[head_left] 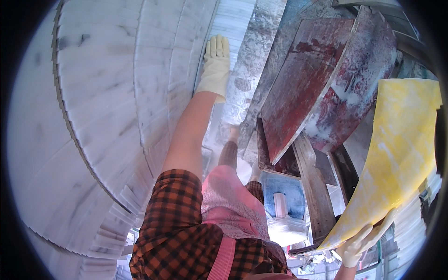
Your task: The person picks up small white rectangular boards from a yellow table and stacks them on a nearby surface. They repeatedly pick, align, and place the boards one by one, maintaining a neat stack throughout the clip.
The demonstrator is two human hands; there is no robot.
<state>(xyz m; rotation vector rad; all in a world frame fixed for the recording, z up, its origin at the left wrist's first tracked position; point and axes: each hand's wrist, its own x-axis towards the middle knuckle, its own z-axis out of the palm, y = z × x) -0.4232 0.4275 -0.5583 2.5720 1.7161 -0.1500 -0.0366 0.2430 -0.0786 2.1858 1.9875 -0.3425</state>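
Note:
My left hand (216,65), in a cream rubber glove, reaches forward and lies flat with its fingers straight. It rests at the edge of large stacks of thin whitish sheets (107,79), by a pale ribbed surface (233,18). At the lower right is my right hand (359,243), gloved as well, against the lower edge of a bent yellow sheet (401,135) with whitish smears. Its thumb and fingers run along that edge and seem to support the sheet. Part of the grip is hidden.
Worn dark-red boards (317,70) dusted white lean beyond the yellow sheet. Weathered wooden posts (312,186) stand below them, beside a blue container (291,186). A pink apron (228,196) covers my front. The stacked sheets wall off the left side.

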